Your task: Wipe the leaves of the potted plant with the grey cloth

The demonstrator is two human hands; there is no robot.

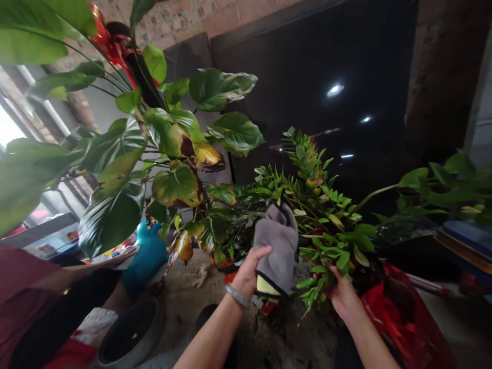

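My left hand (249, 269) grips a grey cloth (277, 241) with a dark edge and a pale yellow underside. The cloth covers part of the foliage behind it. To its right, my right hand (342, 294) has its thumb and fingers closed around a leafy stem (326, 266) of a low green plant, and leaves hide some of the fingertips. This plant has many small glossy leaves on long, leaning stems. Further left stands a taller plant with broad leaves (177, 184), several of them yellowed and brown at the edges.
Red plastic (400, 312) lies around the base at the right. A grey bucket (130, 333) stands on the floor at lower left, near a seated person with a teal glove or sleeve (148, 251). A dark glossy panel (326, 102) rises behind the plants.
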